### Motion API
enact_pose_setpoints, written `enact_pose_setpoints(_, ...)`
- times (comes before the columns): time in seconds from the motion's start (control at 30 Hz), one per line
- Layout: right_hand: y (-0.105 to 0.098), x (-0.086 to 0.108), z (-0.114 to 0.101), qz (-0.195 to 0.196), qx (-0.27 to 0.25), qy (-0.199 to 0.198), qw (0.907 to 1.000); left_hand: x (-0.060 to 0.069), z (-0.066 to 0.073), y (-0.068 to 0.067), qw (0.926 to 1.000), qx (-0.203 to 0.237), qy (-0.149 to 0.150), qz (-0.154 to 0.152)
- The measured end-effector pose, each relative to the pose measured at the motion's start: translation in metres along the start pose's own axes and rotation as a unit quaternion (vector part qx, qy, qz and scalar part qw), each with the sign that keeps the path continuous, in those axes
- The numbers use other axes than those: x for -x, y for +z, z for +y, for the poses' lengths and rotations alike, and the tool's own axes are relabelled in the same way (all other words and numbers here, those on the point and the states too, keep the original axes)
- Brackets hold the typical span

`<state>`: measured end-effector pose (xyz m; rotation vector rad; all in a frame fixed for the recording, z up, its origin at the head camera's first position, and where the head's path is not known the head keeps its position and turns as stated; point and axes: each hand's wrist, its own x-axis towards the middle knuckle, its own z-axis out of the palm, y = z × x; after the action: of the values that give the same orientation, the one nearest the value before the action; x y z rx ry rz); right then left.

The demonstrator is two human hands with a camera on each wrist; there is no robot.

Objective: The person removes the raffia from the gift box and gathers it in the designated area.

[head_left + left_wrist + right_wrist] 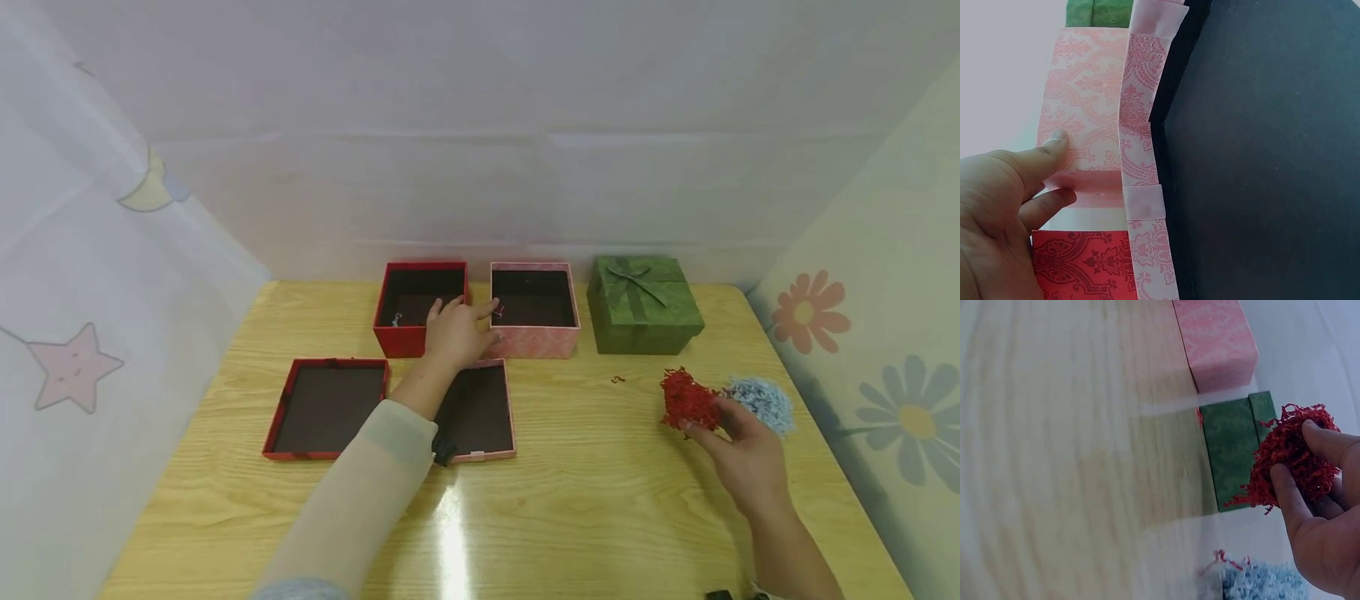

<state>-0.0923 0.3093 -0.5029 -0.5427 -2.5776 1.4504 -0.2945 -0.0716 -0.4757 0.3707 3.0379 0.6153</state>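
Observation:
My left hand [455, 329] grips the front left corner of an open pink patterned box [536, 342]. Its thumb lies on the front wall and a finger at the left side. My right hand [750, 458] pinches a clump of red crinkled paper shreds [686, 400] above the table. In the right wrist view, the red shreds [1300, 456] bulge between thumb and fingers. A pile of light blue paper shreds [761, 404] lies beside that hand, at the table's right. Both the pink box and the open red box [408, 342] hold a few small shreds.
A closed green box [645, 304] with a ribbon bow stands right of the pink one. In front of the boxes lie an upturned red lid [326, 408] and a pink lid [483, 408]. One stray red shred [617, 379] is on the table. Curtains border the table.

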Motion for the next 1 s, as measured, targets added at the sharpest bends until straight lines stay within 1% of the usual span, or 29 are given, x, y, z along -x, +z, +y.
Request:
enact_pose_setpoints(0.17,-0.011,0.004,0.015,0.024,-0.031,0.032,0.9987,0.0,0.001,0.001,1.0,0.001,0.0,0.003)
enact_pose_setpoints(0.27,-0.018,0.007,0.021,0.033,-0.032,0.05,0.9976,-0.001,0.001,0.002,1.0,-0.001,0.0,0.005)
enact_pose_setpoints(0.37,-0.026,0.01,0.025,0.037,-0.025,0.06,0.9972,-0.001,0.001,0.002,1.0,-0.004,-0.001,0.005)
enact_pose_setpoints(0.53,-0.041,0.014,0.032,0.04,0.008,0.062,0.9972,-0.002,0.001,0.003,1.0,-0.005,-0.004,-0.001)
enact_pose_setpoints(0.6,-0.047,0.015,0.034,0.038,0.029,0.062,0.9969,-0.001,0.001,0.003,0.9999,-0.009,-0.005,-0.002)
enact_pose_setpoints(0.8,-0.062,0.017,0.044,0.028,0.074,0.055,0.9954,0.0,0.0,0.001,0.9998,-0.017,-0.006,-0.005)
enact_pose_setpoints(0.9,-0.069,0.018,0.048,0.017,0.092,0.08,0.9924,0.0,0.0,0.0,0.9998,-0.016,-0.004,-0.009)
enact_pose_setpoints(1.0,-0.076,0.017,0.051,-0.006,0.107,0.11,0.9881,0.0,0.001,-0.001,0.9999,-0.015,-0.003,-0.005)
